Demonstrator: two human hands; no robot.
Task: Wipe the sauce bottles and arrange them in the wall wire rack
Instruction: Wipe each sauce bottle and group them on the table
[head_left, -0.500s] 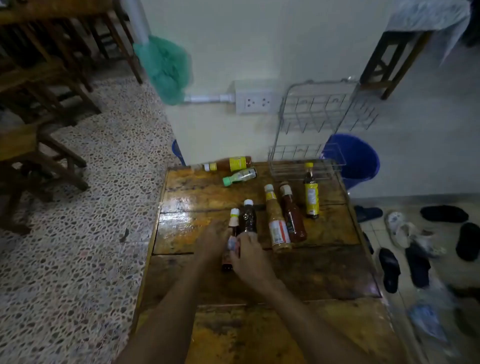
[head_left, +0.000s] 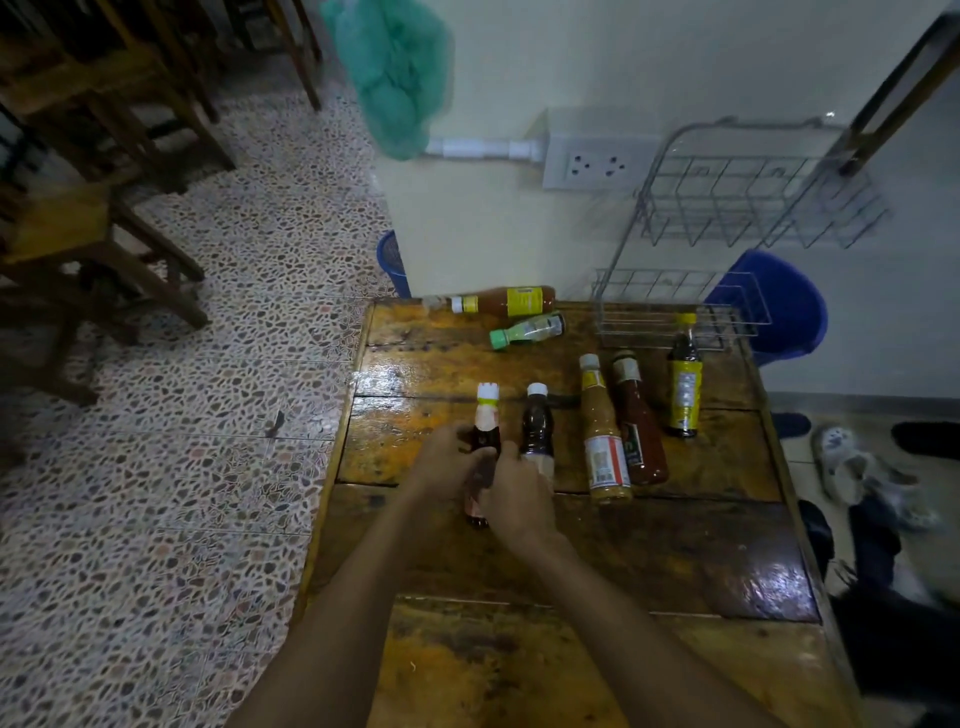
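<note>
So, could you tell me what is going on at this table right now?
A person is holding a dark sauce bottle with a white cap in both hands, the left hand and right hand wrapped around its body. Six other bottles wait on the wooden table, two lying down. The wall wire rack holds nothing yet.

— What's in front of me on the glossy wooden plank table (head_left: 675, 551)?

— I have both hands round a white-capped dark sauce bottle (head_left: 487, 415), left hand (head_left: 448, 460) left of it, right hand (head_left: 511, 496) nearer me. Just right stands a squat dark bottle (head_left: 537, 423).

— And behind?

— A silver wire rack (head_left: 737, 208) is on the wall, with two bottles lying to its left.
</note>
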